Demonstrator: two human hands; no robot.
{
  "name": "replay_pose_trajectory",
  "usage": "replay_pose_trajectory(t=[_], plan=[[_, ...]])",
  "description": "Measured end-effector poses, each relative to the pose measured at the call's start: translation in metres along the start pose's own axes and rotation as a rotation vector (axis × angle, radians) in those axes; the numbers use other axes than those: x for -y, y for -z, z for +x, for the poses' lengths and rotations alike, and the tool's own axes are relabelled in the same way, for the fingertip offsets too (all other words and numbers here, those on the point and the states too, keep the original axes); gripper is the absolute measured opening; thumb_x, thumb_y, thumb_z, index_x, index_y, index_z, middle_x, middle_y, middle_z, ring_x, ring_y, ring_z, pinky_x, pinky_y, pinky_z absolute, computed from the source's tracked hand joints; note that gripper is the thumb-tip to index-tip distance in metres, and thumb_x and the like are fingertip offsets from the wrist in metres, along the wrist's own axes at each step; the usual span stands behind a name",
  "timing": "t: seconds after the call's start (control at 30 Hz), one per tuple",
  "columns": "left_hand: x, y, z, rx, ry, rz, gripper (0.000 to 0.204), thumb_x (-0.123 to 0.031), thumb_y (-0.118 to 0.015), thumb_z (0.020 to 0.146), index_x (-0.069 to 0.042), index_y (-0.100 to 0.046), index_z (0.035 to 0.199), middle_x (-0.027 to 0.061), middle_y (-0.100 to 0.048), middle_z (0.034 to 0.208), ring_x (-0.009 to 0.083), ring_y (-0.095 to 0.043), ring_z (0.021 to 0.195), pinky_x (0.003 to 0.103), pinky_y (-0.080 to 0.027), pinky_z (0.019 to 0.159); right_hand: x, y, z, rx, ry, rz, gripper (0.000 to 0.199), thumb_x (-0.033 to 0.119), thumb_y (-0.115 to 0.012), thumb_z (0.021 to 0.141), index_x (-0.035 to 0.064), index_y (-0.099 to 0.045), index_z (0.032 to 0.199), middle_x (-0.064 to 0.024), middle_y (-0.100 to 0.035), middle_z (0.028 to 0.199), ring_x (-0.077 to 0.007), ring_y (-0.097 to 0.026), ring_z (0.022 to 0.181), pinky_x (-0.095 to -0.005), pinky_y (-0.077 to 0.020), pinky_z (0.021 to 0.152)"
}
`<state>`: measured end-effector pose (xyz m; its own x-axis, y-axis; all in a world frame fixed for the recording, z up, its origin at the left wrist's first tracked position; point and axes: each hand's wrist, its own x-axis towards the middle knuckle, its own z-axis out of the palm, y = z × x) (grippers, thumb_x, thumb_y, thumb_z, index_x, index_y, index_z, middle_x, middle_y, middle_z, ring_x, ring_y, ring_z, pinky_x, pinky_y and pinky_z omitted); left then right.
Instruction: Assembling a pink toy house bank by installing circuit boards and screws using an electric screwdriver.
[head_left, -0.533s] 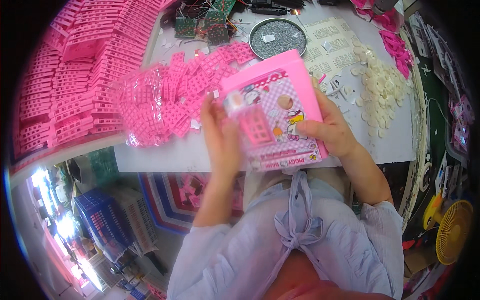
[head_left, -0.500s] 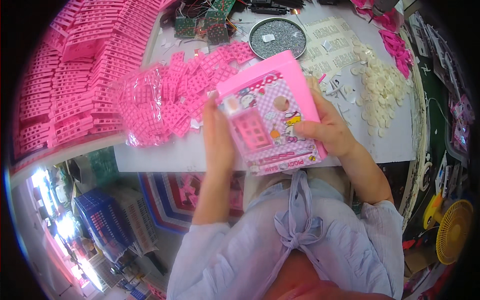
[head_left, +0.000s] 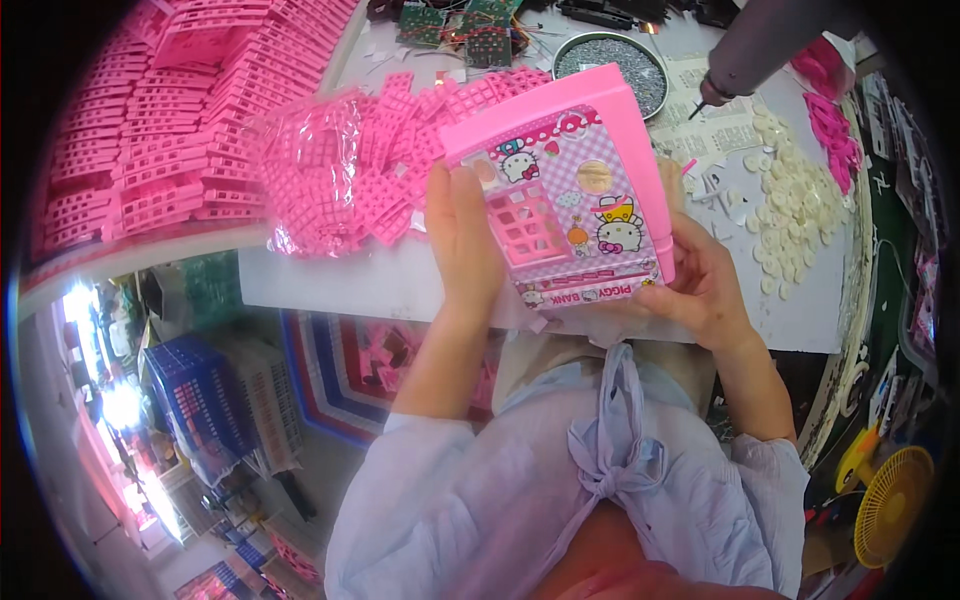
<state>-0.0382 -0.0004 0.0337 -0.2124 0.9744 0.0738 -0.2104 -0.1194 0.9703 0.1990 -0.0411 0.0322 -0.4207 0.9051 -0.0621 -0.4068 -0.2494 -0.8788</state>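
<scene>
A pink toy piggy bank casing (head_left: 580, 215) is held over the near edge of the table, tilted, its printed cartoon front facing up. That front has a round opening and a pink grid of square holes (head_left: 527, 222). My left hand (head_left: 465, 240) lies against the left side, fingers together and partly hidden behind it. Around the lower right corner my right hand (head_left: 705, 285) is closed, thumb on the near edge and fingers behind the casing. What the underside looks like is hidden.
A hanging electric screwdriver (head_left: 765, 50) points down at the upper right, beside a round tray (head_left: 664, 95) of small metal screws. Bagged and loose pink grids (head_left: 385, 195) lie left of the casing, near stacked pink panels (head_left: 130, 130). White discs (head_left: 790, 220) spread at right; circuit boards (head_left: 460, 30) sit behind.
The view has shifted, bringing the screwdriver into it. My right hand has slid down the casing's right side to its lower corner. The left hand stays along the left side.
</scene>
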Motion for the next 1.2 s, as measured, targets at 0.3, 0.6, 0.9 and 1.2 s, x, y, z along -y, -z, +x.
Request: replay_pose_trajectory(t=[0.3, 0.6, 0.9, 1.2], plan=[[0.013, 0.013, 0.013, -0.029, -0.153, 0.295, 0.031, -0.027, -0.042, 0.110, -0.002, -0.059, 0.102, 0.0042, -0.063, 0.093, 0.0085, -0.055, 0.081, 0.027, -0.047, 0.072, -0.006, -0.007, 0.005, -0.092, -0.101, -0.093, 0.057, -0.005, -0.071, 0.088, -0.0072, -0.046, 0.139, -0.0144, -0.064, 0.129, -0.0181, -0.062, 0.118, -0.0323, -0.0489, 0.103], [0.026, 0.011, 0.007, 0.015, 0.250, -0.014, 0.048, -0.038, -0.034, 0.111, 0.001, -0.063, 0.116, 0.0090, -0.068, 0.109, 0.0112, -0.063, 0.092, 0.030, -0.051, 0.078, -0.005, -0.001, 0.000, -0.192, 0.023, -0.080, 0.058, -0.003, -0.070, 0.088, -0.0078, -0.045, 0.141, -0.0136, -0.062, 0.131, -0.0177, -0.061, 0.119, -0.0322, -0.0482, 0.103], [0.026, -0.017, -0.005, -0.065, -0.207, 0.309, 0.048, -0.032, -0.035, 0.111, 0.002, -0.065, 0.094, 0.0036, -0.066, 0.079, 0.0081, -0.059, 0.073, 0.027, -0.046, 0.062, -0.015, -0.002, -0.005, -0.189, 0.057, -0.055, 0.058, -0.002, -0.070, 0.088, -0.0064, -0.046, 0.141, -0.0142, -0.062, 0.131, -0.0188, -0.062, 0.118, -0.0341, -0.0496, 0.102], [0.033, -0.022, -0.025, 0.051, -0.189, 0.400, 0.041, -0.026, -0.043, 0.109, -0.002, -0.051, 0.076, 0.0026, -0.048, 0.066, 0.0106, -0.041, 0.060, 0.030, -0.036, 0.055, -0.014, 0.007, -0.001, -0.280, 0.125, 0.113, 0.058, 0.001, -0.071, 0.088, -0.0057, -0.047, 0.140, -0.0147, -0.064, 0.129, -0.0214, -0.065, 0.115, -0.0354, -0.0533, 0.098]])
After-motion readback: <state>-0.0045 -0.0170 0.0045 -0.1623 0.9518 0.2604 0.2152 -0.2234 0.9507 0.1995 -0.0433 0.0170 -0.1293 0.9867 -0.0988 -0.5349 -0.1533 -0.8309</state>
